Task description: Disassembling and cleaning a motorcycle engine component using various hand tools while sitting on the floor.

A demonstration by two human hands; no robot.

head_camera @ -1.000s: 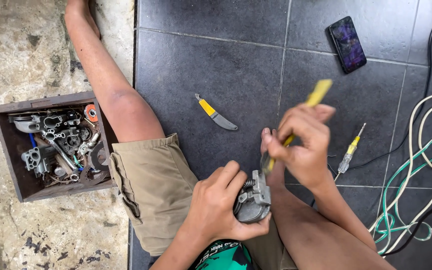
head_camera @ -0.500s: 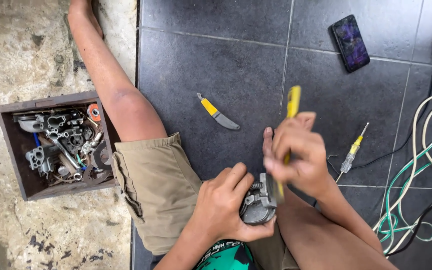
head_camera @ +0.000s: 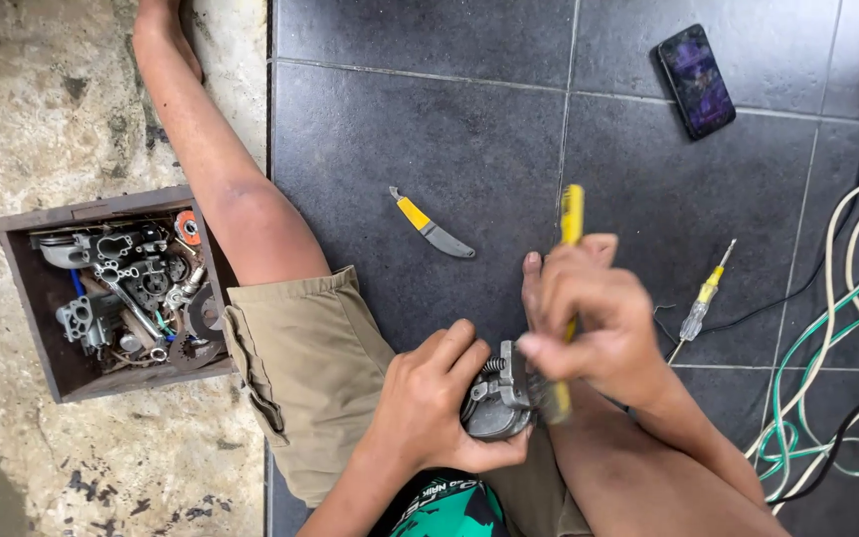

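Low in the middle of the frame, the left hand wraps its fingers closed around a small grey cast-metal engine part with a coil spring on top, holding it against the lap just above the khaki shorts. The right hand is closed in a fist around a long yellow-handled screwdriver, whose handle sticks up out of the fist toward the centre of the frame while its working end goes down to the metal part; the tip itself is hidden behind the fingers.

The step in hand looks like working a fastener or adjuster on that part. The next move seems to call for a steady left grip so the casting does not twist, and for the tool to stay square in its seat while the wrist turns.

On the dark floor tiles, a small yellow-and-grey utility knife lies above the hands, a slim clear-handled tester screwdriver lies to the right, and a black smartphone sits at upper right. Green, white and black cables loop at the right edge. At the left, a brown wooden box holds assorted metal parts.
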